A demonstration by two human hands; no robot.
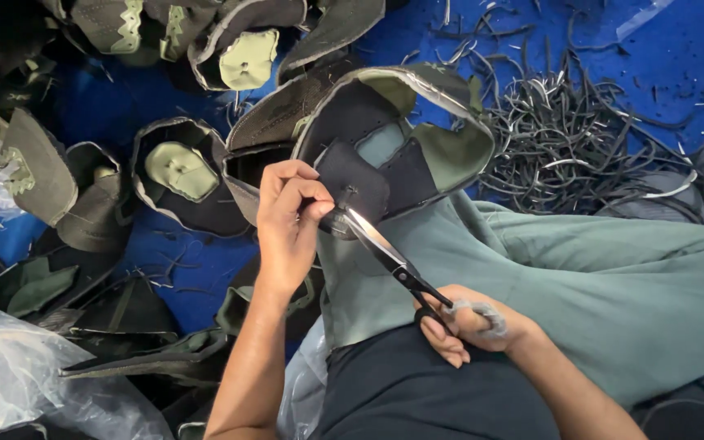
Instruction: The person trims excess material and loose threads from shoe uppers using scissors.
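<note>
My left hand pinches the edge of an olive-and-black shoe upper, which lies open over my lap with its dark lining facing me. In my right hand I hold black-handled scissors, fingers through the loops. Their shiny blades point up and left, and the tips meet the upper's edge right beside my left thumb. The blades look nearly closed on the trim.
Several more shoe uppers lie piled on the blue floor at left and top. A heap of thin cut trimmings sits at upper right. Clear plastic bags lie at lower left. My green-trousered leg stretches to the right.
</note>
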